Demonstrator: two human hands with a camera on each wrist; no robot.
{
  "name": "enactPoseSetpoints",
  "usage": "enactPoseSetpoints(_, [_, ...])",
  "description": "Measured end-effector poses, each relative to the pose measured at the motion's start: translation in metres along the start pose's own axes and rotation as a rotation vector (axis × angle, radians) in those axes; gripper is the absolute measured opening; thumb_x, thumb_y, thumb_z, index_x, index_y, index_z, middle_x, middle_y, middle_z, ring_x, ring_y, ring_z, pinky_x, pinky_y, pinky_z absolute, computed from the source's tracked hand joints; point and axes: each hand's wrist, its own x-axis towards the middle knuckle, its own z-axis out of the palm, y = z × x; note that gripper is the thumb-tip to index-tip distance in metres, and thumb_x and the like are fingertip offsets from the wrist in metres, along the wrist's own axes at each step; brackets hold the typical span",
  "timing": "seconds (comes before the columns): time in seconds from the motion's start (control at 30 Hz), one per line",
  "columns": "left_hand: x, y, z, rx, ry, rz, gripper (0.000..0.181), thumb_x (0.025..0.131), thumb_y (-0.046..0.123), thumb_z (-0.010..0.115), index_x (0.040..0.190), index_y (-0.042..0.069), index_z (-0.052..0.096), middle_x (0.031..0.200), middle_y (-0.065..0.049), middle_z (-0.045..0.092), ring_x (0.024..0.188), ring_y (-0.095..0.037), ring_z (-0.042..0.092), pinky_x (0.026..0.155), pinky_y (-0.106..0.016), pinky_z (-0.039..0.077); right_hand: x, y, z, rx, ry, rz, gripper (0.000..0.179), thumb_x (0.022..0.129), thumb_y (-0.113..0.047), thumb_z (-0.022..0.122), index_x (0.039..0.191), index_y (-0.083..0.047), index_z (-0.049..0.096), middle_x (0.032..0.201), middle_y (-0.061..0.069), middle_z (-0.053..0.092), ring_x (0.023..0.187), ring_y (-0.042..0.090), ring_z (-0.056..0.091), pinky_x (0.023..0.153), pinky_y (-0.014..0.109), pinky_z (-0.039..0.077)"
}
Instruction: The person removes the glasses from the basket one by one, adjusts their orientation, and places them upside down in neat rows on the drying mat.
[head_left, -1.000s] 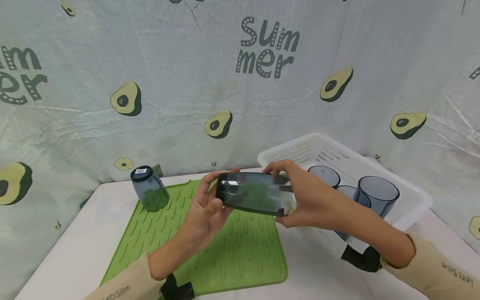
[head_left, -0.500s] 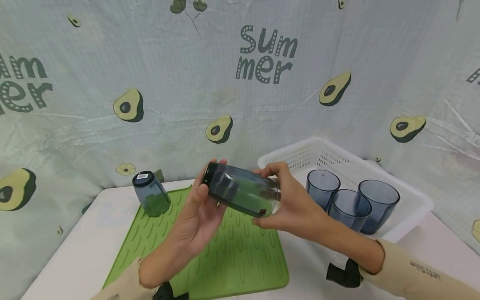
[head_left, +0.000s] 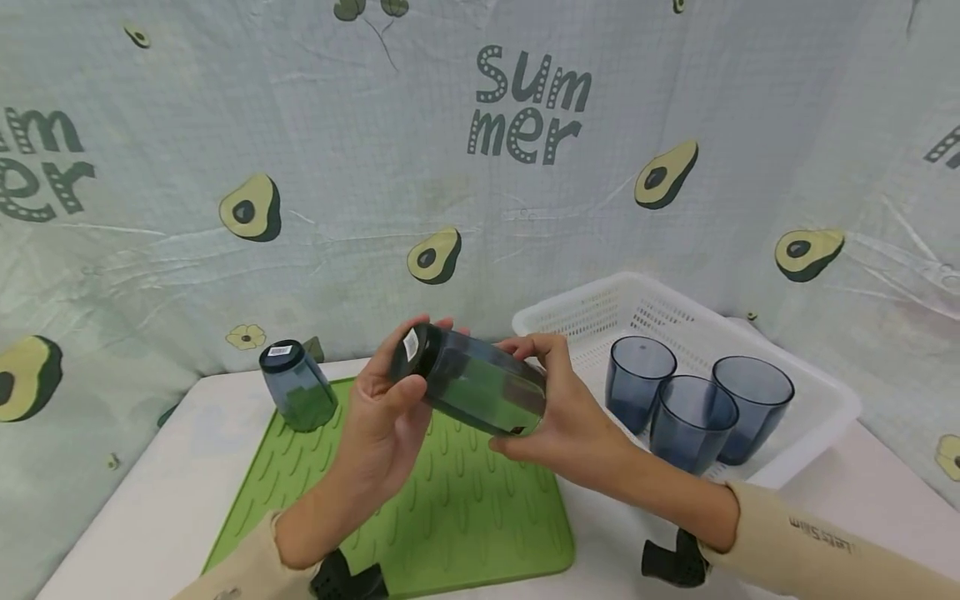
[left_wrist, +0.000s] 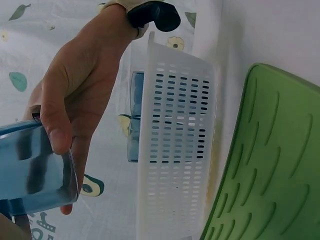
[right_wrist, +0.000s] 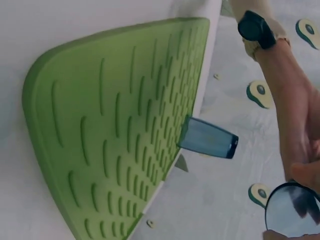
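Observation:
A tinted blue-grey drinking glass (head_left: 487, 383) lies tilted in mid-air above the green mat (head_left: 480, 517), its dark base to the left and lower edge to the right. My left hand (head_left: 378, 425) grips it round the base, where a white sticker shows. Towards the rim, my right hand (head_left: 566, 417) holds the other end between thumb and fingers. The left wrist view shows the right hand (left_wrist: 82, 85) with its thumb on the glass (left_wrist: 35, 167). Upside down at the mat's far left corner stands a second glass (head_left: 297, 387).
A white perforated basket (head_left: 810, 383) stands on the right, with three similar glasses upright in it, among them a front glass (head_left: 690, 425). Behind the white table (head_left: 142, 492) hangs a cloth (head_left: 337, 167) printed with avocados.
The held glass has gone from nearly level to tilted, base up and rim end down, and has shifted slightly left. Its base sticker has turned into view. Both hands keep their hold.

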Motion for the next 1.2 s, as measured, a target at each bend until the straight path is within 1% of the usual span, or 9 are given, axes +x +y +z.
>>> enactPoseSetpoints(0.1, [0.002,0.003,0.001,0.051,-0.022,0.064,0.060,0.090,0.019,0.080,0.144,0.010,0.055,0.139,-0.011,0.059,0.135,-0.030,0.054,0.114,-0.038,0.043,0.001,0.001,0.007,0.036,0.020,-0.008,0.087,0.068,0.006,0.089,0.128,-0.013,0.030,0.149,-0.001,0.045,0.125,0.020,0.052,0.097,0.036,0.050])
enactPoseSetpoints(0.2, [0.005,0.007,0.003,0.088,-0.051,0.075,0.064,0.093,0.019,0.078,0.148,0.007,0.049,0.141,-0.014,0.055,0.137,-0.032,0.052,0.114,-0.039,0.042,0.003,0.002,0.011,0.082,0.051,-0.019,0.087,0.066,0.009,0.089,0.128,-0.012,0.030,0.148,0.001,0.045,0.127,0.020,0.052,0.099,0.035,0.051])
enactPoseSetpoints(0.37, [0.008,0.017,0.003,0.104,-0.103,0.000,0.076,0.094,0.019,0.077,0.156,0.006,0.036,0.151,-0.018,0.045,0.142,-0.033,0.045,0.115,-0.039,0.041,0.005,0.002,0.014,0.138,0.072,-0.013,0.087,0.065,0.011,0.088,0.126,-0.010,0.029,0.147,0.003,0.045,0.128,0.022,0.052,0.097,0.033,0.052])
enactPoseSetpoints(0.47, [0.009,0.021,0.003,0.116,-0.114,-0.058,0.072,0.092,0.019,0.078,0.153,0.008,0.042,0.149,-0.017,0.047,0.141,-0.031,0.046,0.113,-0.036,0.043,0.004,0.004,0.015,0.151,0.069,0.004,0.088,0.064,0.010,0.089,0.125,-0.011,0.029,0.146,0.003,0.044,0.130,0.023,0.050,0.098,0.035,0.052])
enactPoseSetpoints(0.57, [0.008,0.024,0.003,0.165,-0.136,-0.074,0.065,0.093,0.017,0.078,0.149,0.008,0.047,0.146,-0.015,0.051,0.139,-0.031,0.047,0.111,-0.035,0.045,0.002,0.006,0.016,0.107,0.072,0.004,0.088,0.064,0.007,0.091,0.125,-0.011,0.030,0.146,0.002,0.045,0.130,0.024,0.048,0.100,0.040,0.048])
enactPoseSetpoints(0.77, [0.008,0.022,0.005,0.249,-0.193,-0.009,0.074,0.092,0.021,0.078,0.154,0.008,0.041,0.148,-0.015,0.050,0.140,-0.031,0.047,0.110,-0.034,0.046,0.002,0.009,0.018,0.011,0.108,-0.026,0.091,0.062,0.003,0.094,0.125,-0.011,0.030,0.144,0.003,0.049,0.125,0.025,0.050,0.100,0.048,0.043])
enactPoseSetpoints(0.93, [0.009,0.020,0.009,0.265,-0.170,0.027,0.077,0.090,0.021,0.081,0.154,0.005,0.041,0.147,-0.017,0.051,0.139,-0.032,0.049,0.110,-0.035,0.046,0.003,0.007,0.018,0.015,0.122,-0.020,0.091,0.062,0.001,0.094,0.126,-0.010,0.031,0.143,0.005,0.050,0.124,0.023,0.050,0.100,0.050,0.042])
enactPoseSetpoints(1.1, [0.005,0.021,0.012,0.389,-0.146,0.090,0.065,0.091,0.012,0.078,0.146,-0.003,0.046,0.142,-0.018,0.055,0.136,-0.033,0.052,0.108,-0.036,0.048,0.004,0.007,0.018,-0.001,0.061,-0.005,0.091,0.064,-0.001,0.095,0.127,-0.010,0.029,0.144,0.006,0.048,0.126,0.024,0.051,0.101,0.046,0.046])
enactPoseSetpoints(1.2, [0.002,0.023,0.013,0.482,-0.159,0.155,0.065,0.091,0.010,0.078,0.145,-0.007,0.046,0.141,-0.020,0.057,0.134,-0.033,0.054,0.107,-0.036,0.049,0.007,0.004,0.013,0.079,-0.023,0.006,0.090,0.068,0.001,0.093,0.130,-0.011,0.029,0.145,0.008,0.043,0.132,0.028,0.050,0.100,0.046,0.050])
